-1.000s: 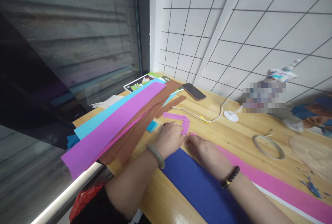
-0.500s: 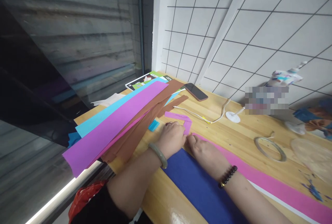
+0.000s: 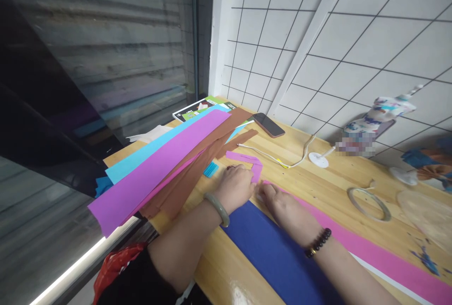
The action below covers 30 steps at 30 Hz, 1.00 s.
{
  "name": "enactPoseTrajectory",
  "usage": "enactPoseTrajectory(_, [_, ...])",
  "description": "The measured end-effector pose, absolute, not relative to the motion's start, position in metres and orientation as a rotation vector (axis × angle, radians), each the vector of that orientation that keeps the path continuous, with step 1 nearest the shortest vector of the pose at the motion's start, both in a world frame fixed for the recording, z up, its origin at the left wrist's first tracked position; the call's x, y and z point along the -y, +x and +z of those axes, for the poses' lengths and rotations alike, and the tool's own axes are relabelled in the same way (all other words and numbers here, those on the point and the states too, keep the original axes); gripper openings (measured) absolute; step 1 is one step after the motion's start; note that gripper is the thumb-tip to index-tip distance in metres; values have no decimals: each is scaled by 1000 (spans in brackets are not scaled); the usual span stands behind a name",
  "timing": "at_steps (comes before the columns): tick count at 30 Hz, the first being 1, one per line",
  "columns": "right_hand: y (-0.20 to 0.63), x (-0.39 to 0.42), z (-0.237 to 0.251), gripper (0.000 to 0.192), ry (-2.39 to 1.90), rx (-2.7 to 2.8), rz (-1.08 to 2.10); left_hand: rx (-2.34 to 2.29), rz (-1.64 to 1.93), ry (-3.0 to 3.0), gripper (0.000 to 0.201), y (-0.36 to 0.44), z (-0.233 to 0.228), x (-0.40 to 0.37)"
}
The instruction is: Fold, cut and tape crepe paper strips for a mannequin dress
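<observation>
Head view showed both hands low on the wooden surface (image 3: 318, 178), close together at the near end of a bent pink paper strip (image 3: 254, 166). Left hand (image 3: 235, 187), with a pale green bangle (image 3: 217, 209) at the wrist, lay knuckles up with fingers curled down onto the strip's bend; grip pressed on the strip, pinch itself hidden under the hand. Right hand (image 3: 287, 208), with a dark bead bracelet (image 3: 318, 243) at the wrist, lay just beside it, fingertips on the end of a long pink paper band (image 3: 370, 248); whether its grip was clenched or only resting flat could not be told.

Bent strip lay flat on the surface, one leg running away toward the brown sheets, the other turned down toward the hands. Long pink band ran from the hands toward the near right edge, alongside a dark blue sheet (image 3: 275, 253) that lay under both forearms.

Left of the hands: a fan of long sheets, purple (image 3: 158, 168), light blue (image 3: 141, 156) and brown (image 3: 197, 164), overhanging the surface edge. A small blue folded piece (image 3: 210, 169) lay beside the brown sheets. Farther back: a phone (image 3: 268, 125), a white cable (image 3: 282, 161), a tape ring (image 3: 369, 203).
</observation>
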State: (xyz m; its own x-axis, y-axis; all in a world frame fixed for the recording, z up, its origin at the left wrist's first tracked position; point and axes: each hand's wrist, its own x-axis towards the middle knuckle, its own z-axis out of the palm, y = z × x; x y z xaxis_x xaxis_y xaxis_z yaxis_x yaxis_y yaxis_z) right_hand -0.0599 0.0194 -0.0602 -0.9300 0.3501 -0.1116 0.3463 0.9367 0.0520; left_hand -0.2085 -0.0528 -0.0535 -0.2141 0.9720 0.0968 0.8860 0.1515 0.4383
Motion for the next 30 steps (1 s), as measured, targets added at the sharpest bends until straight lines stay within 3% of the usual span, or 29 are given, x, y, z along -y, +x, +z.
enactPoseTrajectory(16, [-66,-12,-53,16,499,-2940,295,-2232,589,1829,18,-208,-53,51])
enactPoseTrajectory(30, [-59,-22,-62,12,488,-3036,116,-2221,601,1839,18,-209,-56,52])
